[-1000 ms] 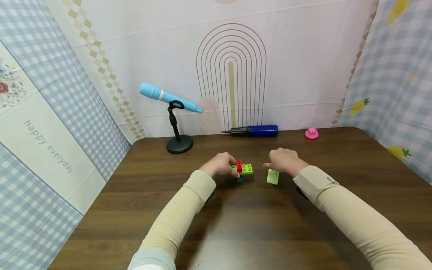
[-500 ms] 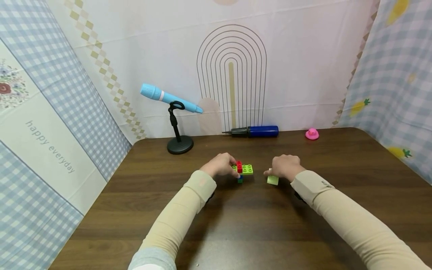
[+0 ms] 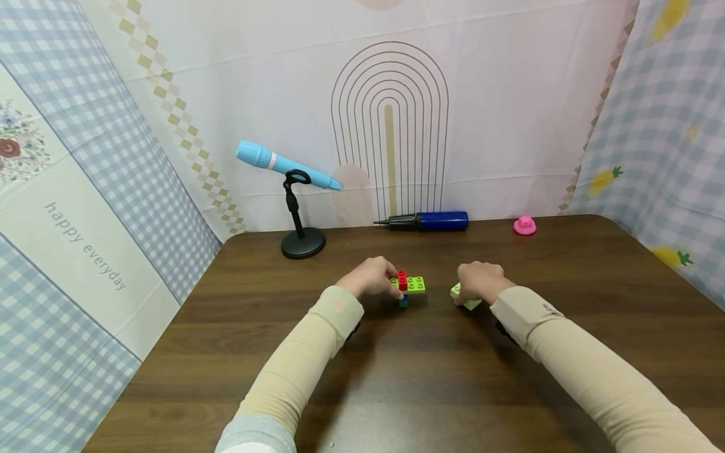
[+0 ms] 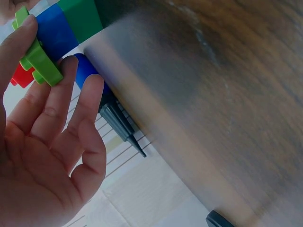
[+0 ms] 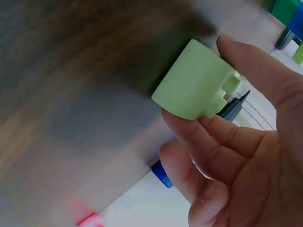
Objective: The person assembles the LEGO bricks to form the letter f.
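Note:
A small stack of toy building bricks stands on the brown table: a green brick (image 4: 81,19) lowest, a blue brick (image 4: 56,32) over it, a lime plate (image 3: 416,285) across the top and a red brick (image 3: 403,280) on the plate. My left hand (image 3: 370,277) pinches the lime plate at its left end between thumb and fingers. To the right, my right hand (image 3: 481,281) pinches a pale green brick (image 5: 196,80) with a rounded side, thumb on one side and fingers on the other. Its studs face the palm in the right wrist view.
A blue and black hand pump (image 3: 436,221) lies along the back edge. At the back left a black stand (image 3: 303,241) holds a light blue toy microphone (image 3: 283,165). A pink rubber duck (image 3: 525,225) sits at the back right. Printed cloth hangs behind the table (image 3: 396,390).
My right hand has come down onto the pale green brick and now grips it, with the brick turned and shifted slightly right. The left hand and brick stack have stayed in place.

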A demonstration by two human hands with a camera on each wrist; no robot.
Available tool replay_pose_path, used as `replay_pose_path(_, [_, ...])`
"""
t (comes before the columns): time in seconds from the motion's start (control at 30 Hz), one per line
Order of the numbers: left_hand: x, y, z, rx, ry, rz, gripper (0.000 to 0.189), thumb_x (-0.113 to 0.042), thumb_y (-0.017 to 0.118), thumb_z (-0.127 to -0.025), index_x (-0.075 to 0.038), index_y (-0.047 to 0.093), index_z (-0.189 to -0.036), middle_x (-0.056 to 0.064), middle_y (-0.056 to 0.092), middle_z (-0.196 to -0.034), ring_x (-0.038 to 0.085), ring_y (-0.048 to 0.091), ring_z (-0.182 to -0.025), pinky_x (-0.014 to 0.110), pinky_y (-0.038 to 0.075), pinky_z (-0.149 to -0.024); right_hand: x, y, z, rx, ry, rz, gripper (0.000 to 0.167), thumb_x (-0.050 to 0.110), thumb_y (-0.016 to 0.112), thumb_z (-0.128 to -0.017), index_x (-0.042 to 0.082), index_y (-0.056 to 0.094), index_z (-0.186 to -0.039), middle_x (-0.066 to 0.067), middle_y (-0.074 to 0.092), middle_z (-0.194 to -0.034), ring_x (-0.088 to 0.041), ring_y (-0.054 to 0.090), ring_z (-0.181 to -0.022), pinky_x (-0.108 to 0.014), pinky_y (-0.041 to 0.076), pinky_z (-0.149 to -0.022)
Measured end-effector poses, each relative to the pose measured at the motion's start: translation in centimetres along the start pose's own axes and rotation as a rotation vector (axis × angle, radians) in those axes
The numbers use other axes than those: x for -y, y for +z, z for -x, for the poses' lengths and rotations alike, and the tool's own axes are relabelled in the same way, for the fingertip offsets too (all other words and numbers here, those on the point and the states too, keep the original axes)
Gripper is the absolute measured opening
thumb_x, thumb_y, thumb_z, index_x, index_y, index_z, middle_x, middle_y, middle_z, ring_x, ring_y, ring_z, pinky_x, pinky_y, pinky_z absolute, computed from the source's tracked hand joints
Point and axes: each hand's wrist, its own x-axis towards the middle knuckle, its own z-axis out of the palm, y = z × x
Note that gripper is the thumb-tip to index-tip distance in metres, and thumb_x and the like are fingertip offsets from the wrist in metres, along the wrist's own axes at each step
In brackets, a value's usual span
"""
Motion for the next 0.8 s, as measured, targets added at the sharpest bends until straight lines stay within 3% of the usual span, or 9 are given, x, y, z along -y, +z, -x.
replay_pose_path(0.33, [-0.1,-0.2,0.1,0.0,-0.002,0.003,0.047,-0.027,0.075,-0.068,-0.008,0.061,-0.109,0.001,0.058,-0.103,0.013,0.049,-0.085,0.027,0.04,-0.077,0.3,-1.6,0.3,-0.06,-0.081,-0.13,0.03,0.028,0.071,-0.067,0.005,0.057,-0.078,-0.004,0.052,-0.069,-0.019,0.047,-0.062,-0.032,0.036,-0.05])
replay_pose_path(0.8, [-0.1,-0.1,0.1,0.003,-0.014,-0.002,0.05,-0.028,0.074,-0.068,-0.008,0.059,-0.112,0.001,0.058,-0.106,0.013,0.049,-0.088,0.029,0.04,-0.08,0.8,-1.8,0.3,-0.136,-0.185,-0.198,0.029,0.017,0.07,-0.069,-0.002,0.059,-0.088,-0.005,0.054,-0.072,-0.018,0.049,-0.062,-0.029,0.04,-0.052])
